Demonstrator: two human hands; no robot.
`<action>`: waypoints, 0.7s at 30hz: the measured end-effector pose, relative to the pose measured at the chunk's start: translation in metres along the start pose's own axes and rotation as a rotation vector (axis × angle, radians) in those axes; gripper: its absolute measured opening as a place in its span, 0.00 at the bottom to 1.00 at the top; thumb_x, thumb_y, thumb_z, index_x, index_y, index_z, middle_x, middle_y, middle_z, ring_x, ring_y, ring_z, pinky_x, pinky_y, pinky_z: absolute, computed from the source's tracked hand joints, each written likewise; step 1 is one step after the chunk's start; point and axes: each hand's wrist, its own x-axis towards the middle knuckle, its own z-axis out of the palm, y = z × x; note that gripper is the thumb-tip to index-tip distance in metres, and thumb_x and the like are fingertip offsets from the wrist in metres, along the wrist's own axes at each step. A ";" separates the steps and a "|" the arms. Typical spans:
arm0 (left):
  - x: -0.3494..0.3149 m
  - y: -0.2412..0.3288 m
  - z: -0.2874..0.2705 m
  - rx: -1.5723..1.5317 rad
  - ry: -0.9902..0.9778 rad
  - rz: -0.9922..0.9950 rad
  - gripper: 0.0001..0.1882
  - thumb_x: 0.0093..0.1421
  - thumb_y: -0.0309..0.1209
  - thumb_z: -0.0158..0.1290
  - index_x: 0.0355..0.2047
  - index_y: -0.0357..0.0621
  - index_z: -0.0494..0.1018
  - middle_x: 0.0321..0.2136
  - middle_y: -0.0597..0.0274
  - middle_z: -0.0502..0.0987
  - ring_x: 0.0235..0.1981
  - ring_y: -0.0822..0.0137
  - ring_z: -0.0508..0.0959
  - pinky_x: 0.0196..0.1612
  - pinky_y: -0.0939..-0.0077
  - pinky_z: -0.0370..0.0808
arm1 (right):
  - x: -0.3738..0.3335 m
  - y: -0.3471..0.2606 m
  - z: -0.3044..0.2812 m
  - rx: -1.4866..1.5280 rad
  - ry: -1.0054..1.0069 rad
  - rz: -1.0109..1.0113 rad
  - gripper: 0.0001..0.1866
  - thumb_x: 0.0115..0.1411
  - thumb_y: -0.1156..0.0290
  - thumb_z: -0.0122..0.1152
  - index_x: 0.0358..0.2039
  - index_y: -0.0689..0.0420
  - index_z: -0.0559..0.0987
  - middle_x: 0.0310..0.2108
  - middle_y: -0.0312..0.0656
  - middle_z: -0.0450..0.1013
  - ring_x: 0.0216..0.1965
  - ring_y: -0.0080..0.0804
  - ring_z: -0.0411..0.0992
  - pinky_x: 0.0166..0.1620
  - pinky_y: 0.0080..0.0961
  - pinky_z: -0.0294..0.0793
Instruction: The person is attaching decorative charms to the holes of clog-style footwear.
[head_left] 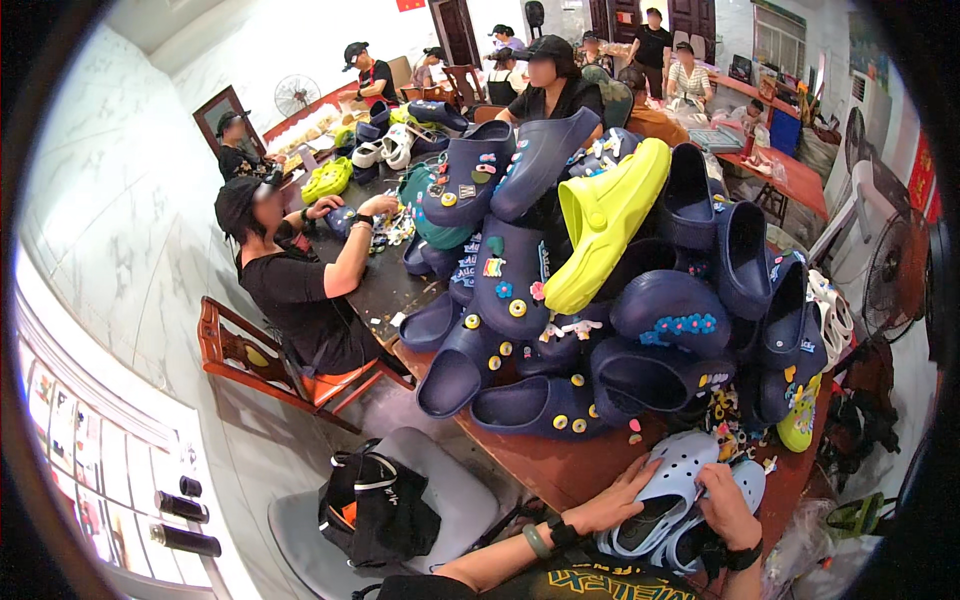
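Note:
Two pale blue clogs lie side by side at the table's near edge, against my body. My left hand (612, 503) grips the outer side of the left pale blue clog (677, 473), its fingers along the upper. Over the gap between the pair, my right hand (727, 508) is closed with bent fingers at the same clog's right edge. Whether a small charm is between those fingertips is hidden. The right pale blue clog (750, 482) is partly covered by my right hand. Just beyond them, loose colourful charms (728, 415) lie heaped.
A tall pile of navy clogs (520, 405), many with charms, fills the table ahead, topped by a lime clog (610, 225). A grey chair (465, 505) holding a black bag (380, 505) stands left. A co-worker (300, 290) sits farther left; a fan (893, 275) stands right.

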 end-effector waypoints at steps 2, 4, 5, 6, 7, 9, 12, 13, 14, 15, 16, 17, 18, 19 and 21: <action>0.000 0.000 0.001 0.007 -0.005 -0.011 0.44 0.54 0.25 0.43 0.68 0.48 0.36 0.66 0.36 0.35 0.67 0.40 0.40 0.67 0.58 0.44 | 0.007 0.008 -0.002 -0.012 -0.050 -0.015 0.23 0.39 0.86 0.59 0.39 0.61 0.67 0.42 0.50 0.65 0.47 0.52 0.64 0.49 0.38 0.67; 0.001 -0.003 0.002 0.017 -0.007 0.016 0.44 0.54 0.25 0.44 0.68 0.48 0.35 0.66 0.37 0.36 0.67 0.40 0.40 0.67 0.58 0.44 | 0.013 0.016 -0.005 -0.025 -0.104 -0.034 0.21 0.39 0.86 0.59 0.36 0.60 0.67 0.39 0.49 0.66 0.45 0.51 0.65 0.47 0.38 0.68; 0.001 -0.003 0.003 0.017 -0.003 0.015 0.44 0.54 0.25 0.44 0.68 0.48 0.35 0.66 0.37 0.36 0.67 0.40 0.40 0.67 0.58 0.44 | 0.015 0.019 -0.006 -0.007 -0.124 -0.068 0.20 0.40 0.85 0.60 0.35 0.60 0.67 0.38 0.48 0.66 0.44 0.50 0.65 0.46 0.38 0.68; 0.000 -0.004 0.004 0.021 -0.002 0.009 0.44 0.53 0.25 0.44 0.68 0.48 0.35 0.66 0.36 0.36 0.68 0.40 0.39 0.67 0.58 0.44 | 0.017 0.021 -0.006 0.012 -0.145 -0.103 0.18 0.40 0.83 0.61 0.34 0.60 0.67 0.37 0.48 0.66 0.43 0.50 0.65 0.45 0.37 0.68; -0.001 -0.005 0.004 0.025 0.005 -0.001 0.44 0.53 0.25 0.44 0.68 0.47 0.35 0.66 0.36 0.36 0.68 0.40 0.39 0.67 0.58 0.44 | 0.019 0.021 -0.006 0.014 -0.154 -0.112 0.18 0.40 0.83 0.61 0.34 0.60 0.67 0.37 0.48 0.66 0.43 0.50 0.65 0.45 0.37 0.68; 0.000 -0.007 0.004 0.031 0.021 0.025 0.44 0.53 0.24 0.44 0.68 0.47 0.35 0.66 0.35 0.36 0.68 0.40 0.39 0.67 0.57 0.43 | 0.022 0.022 -0.004 -0.034 -0.159 -0.144 0.15 0.42 0.82 0.60 0.32 0.59 0.68 0.36 0.48 0.66 0.42 0.50 0.66 0.43 0.36 0.69; 0.004 0.001 0.000 -0.009 0.008 0.007 0.45 0.52 0.24 0.45 0.68 0.45 0.35 0.66 0.36 0.35 0.68 0.42 0.37 0.68 0.58 0.40 | 0.017 0.024 -0.002 -0.070 -0.145 -0.171 0.12 0.43 0.81 0.59 0.30 0.59 0.69 0.35 0.47 0.67 0.40 0.49 0.67 0.42 0.37 0.70; 0.004 0.004 -0.002 -0.050 -0.031 -0.026 0.46 0.51 0.24 0.46 0.68 0.42 0.35 0.67 0.38 0.35 0.68 0.44 0.35 0.68 0.58 0.37 | 0.016 0.023 0.000 -0.061 -0.164 -0.187 0.12 0.43 0.81 0.59 0.30 0.59 0.69 0.35 0.47 0.67 0.40 0.49 0.67 0.42 0.37 0.70; 0.004 0.003 -0.002 -0.043 -0.035 -0.024 0.46 0.51 0.24 0.46 0.68 0.42 0.35 0.66 0.37 0.33 0.68 0.43 0.35 0.68 0.58 0.37 | 0.014 0.023 0.001 -0.069 -0.124 -0.176 0.12 0.42 0.83 0.59 0.29 0.59 0.69 0.34 0.47 0.67 0.38 0.49 0.67 0.41 0.36 0.69; 0.003 0.003 0.000 -0.047 -0.014 -0.040 0.46 0.51 0.24 0.46 0.68 0.42 0.35 0.66 0.37 0.33 0.68 0.43 0.35 0.68 0.58 0.37 | 0.014 0.023 0.003 -0.075 -0.083 -0.164 0.12 0.41 0.84 0.59 0.28 0.59 0.69 0.32 0.46 0.66 0.37 0.49 0.67 0.40 0.36 0.69; 0.003 0.001 -0.001 -0.037 -0.028 -0.033 0.46 0.51 0.24 0.45 0.68 0.42 0.35 0.67 0.37 0.33 0.68 0.43 0.35 0.68 0.58 0.38 | 0.014 0.024 0.004 -0.079 -0.074 -0.179 0.12 0.41 0.84 0.58 0.28 0.59 0.69 0.32 0.47 0.67 0.37 0.49 0.67 0.39 0.37 0.69; 0.003 0.000 -0.002 -0.026 -0.042 -0.026 0.46 0.51 0.24 0.45 0.68 0.41 0.35 0.67 0.37 0.33 0.68 0.43 0.35 0.68 0.59 0.39 | 0.012 0.026 0.005 -0.072 -0.085 -0.190 0.12 0.41 0.84 0.58 0.28 0.59 0.69 0.32 0.47 0.67 0.37 0.49 0.67 0.39 0.37 0.69; 0.003 0.001 -0.001 -0.026 -0.030 -0.035 0.46 0.51 0.24 0.45 0.68 0.41 0.35 0.67 0.37 0.33 0.68 0.43 0.35 0.68 0.59 0.39 | 0.009 0.029 0.006 -0.072 -0.081 -0.186 0.12 0.41 0.84 0.58 0.28 0.59 0.69 0.32 0.47 0.67 0.36 0.49 0.67 0.39 0.37 0.69; 0.002 0.003 -0.002 -0.042 -0.044 -0.040 0.45 0.53 0.25 0.45 0.68 0.41 0.34 0.67 0.37 0.33 0.68 0.43 0.34 0.68 0.59 0.39 | 0.009 0.029 0.006 -0.070 -0.074 -0.181 0.13 0.41 0.85 0.59 0.28 0.59 0.68 0.32 0.47 0.67 0.36 0.49 0.67 0.39 0.37 0.69; -0.001 0.000 -0.003 -0.055 -0.048 -0.052 0.44 0.55 0.27 0.46 0.68 0.41 0.33 0.67 0.37 0.33 0.68 0.43 0.34 0.68 0.60 0.39 | 0.010 0.018 0.006 0.005 -0.073 -0.112 0.16 0.40 0.86 0.59 0.29 0.59 0.67 0.34 0.48 0.67 0.37 0.50 0.68 0.40 0.37 0.69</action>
